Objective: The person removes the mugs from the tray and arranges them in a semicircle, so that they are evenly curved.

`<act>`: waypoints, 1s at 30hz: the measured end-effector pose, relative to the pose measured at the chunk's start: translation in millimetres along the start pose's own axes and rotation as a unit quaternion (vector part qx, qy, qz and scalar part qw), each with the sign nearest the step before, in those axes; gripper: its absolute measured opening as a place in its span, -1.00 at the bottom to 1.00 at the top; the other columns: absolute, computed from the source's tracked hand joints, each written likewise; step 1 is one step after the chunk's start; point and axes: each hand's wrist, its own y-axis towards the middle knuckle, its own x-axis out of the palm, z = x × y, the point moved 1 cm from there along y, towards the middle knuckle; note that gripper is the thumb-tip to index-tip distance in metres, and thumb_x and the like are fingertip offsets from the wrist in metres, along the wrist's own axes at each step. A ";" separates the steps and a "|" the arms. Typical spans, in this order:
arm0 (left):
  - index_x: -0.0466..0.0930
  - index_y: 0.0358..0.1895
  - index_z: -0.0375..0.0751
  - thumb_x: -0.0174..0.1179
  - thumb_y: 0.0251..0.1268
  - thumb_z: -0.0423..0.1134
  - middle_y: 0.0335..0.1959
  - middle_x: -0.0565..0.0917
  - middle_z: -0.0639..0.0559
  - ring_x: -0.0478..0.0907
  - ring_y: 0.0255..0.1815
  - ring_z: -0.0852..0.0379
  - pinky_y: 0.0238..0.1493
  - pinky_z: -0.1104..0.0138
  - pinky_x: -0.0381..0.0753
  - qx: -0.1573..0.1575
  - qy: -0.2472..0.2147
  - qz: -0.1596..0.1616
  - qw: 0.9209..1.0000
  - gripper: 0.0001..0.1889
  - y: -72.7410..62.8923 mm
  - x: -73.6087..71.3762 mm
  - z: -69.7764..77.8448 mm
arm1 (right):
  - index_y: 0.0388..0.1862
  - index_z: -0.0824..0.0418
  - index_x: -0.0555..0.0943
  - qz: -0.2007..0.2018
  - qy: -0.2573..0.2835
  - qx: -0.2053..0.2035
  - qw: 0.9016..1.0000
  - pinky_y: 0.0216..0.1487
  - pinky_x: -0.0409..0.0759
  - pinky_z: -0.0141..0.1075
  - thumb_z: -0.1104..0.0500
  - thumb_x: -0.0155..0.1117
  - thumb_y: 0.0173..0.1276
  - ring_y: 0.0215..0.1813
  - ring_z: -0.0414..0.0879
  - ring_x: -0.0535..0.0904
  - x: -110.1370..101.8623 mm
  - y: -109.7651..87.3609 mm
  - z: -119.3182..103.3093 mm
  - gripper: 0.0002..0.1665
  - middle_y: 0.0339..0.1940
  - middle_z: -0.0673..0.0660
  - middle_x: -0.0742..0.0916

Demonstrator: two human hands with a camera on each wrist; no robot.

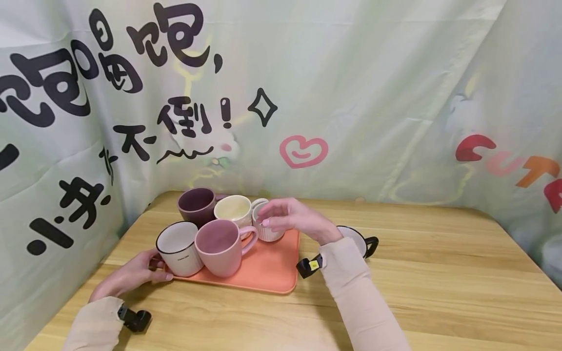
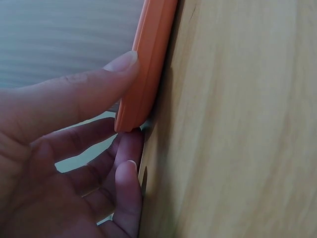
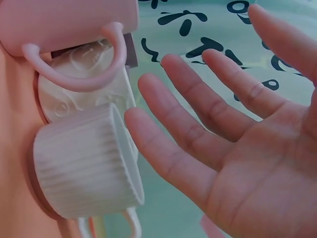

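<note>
One outspread hand hovers near the ribbed cup.

Curtain reading “喝饱”, “不倒!”, “CUT”, mug print illegible

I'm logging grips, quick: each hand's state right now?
Left hand: closed, holding the orange tray at its corner.
Right hand: open, holding nothing, near the ribbed cup.
</note>
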 end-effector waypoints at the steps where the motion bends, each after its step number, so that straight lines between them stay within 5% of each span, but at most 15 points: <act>1: 0.42 0.01 -0.57 0.42 0.16 -0.42 -0.22 0.54 -0.08 0.48 -0.18 0.03 -0.17 0.36 0.48 0.000 0.001 0.000 1.000 -0.56 0.1 0.0 0.1 | 0.18 0.50 0.54 -0.001 -0.001 -0.003 1.000 0.12 0.56 -0.06 0.29 0.25 0.42 0.10 0.03 0.60 0.8 0.6 1.1 -0.57 0.10 0.38 0.67; 6: 0.43 0.01 -0.57 0.40 0.17 -0.45 -0.22 0.54 -0.07 0.46 -0.17 0.00 -0.18 0.35 0.47 -0.003 0.003 0.003 1.000 -0.58 0.0 0.3 0.0 | 0.20 0.53 0.52 0.000 -0.004 -0.015 1.000 0.12 0.52 -0.23 0.29 0.24 0.42 0.08 -0.08 0.59 6.1 4.3 5.1 -0.55 0.12 0.42 0.65; 14: 0.42 -0.01 -0.56 0.39 0.17 -0.46 -0.25 0.53 -0.07 0.47 -0.19 0.03 -0.21 0.36 0.47 -0.003 -0.003 0.001 1.000 -0.59 0.0 1.0 -0.2 | 0.27 0.54 0.47 0.004 -0.007 -0.015 1.000 0.29 0.43 -0.18 0.33 0.24 0.42 0.26 0.16 0.53 12.6 9.7 8.6 -0.50 0.21 0.42 0.61; 19: 0.42 0.00 -0.57 0.40 0.17 -0.46 -0.24 0.53 -0.07 0.46 -0.18 0.01 -0.21 0.36 0.47 -0.010 -0.003 0.002 1.000 -0.58 -0.3 0.1 0.5 | 0.27 0.54 0.48 0.001 -0.009 -0.021 1.000 0.28 0.45 -0.21 0.34 0.24 0.41 0.25 0.12 0.56 16.2 14.0 11.7 -0.51 0.20 0.43 0.62; 27: 0.43 0.01 -0.57 0.41 0.17 -0.45 -0.22 0.54 -0.08 0.46 -0.17 0.00 -0.18 0.35 0.47 -0.007 0.005 0.002 1.000 -0.57 0.5 -0.1 -0.3 | 0.22 0.58 0.51 -0.008 -0.002 -0.045 0.999 0.07 0.52 -0.35 0.41 0.22 0.40 0.06 -0.12 0.59 24.2 20.7 19.7 -0.56 0.14 0.42 0.63; 30: 0.43 0.01 -0.57 0.41 0.17 -0.44 -0.22 0.54 -0.08 0.46 -0.17 0.00 -0.18 0.35 0.46 -0.008 0.007 0.004 1.000 -0.57 0.5 -0.2 -0.5 | 0.23 0.52 0.53 -0.006 0.004 -0.018 1.000 -0.09 0.57 -0.31 0.39 0.26 0.40 -0.06 -0.16 0.58 29.8 22.1 21.5 -0.55 0.12 0.32 0.66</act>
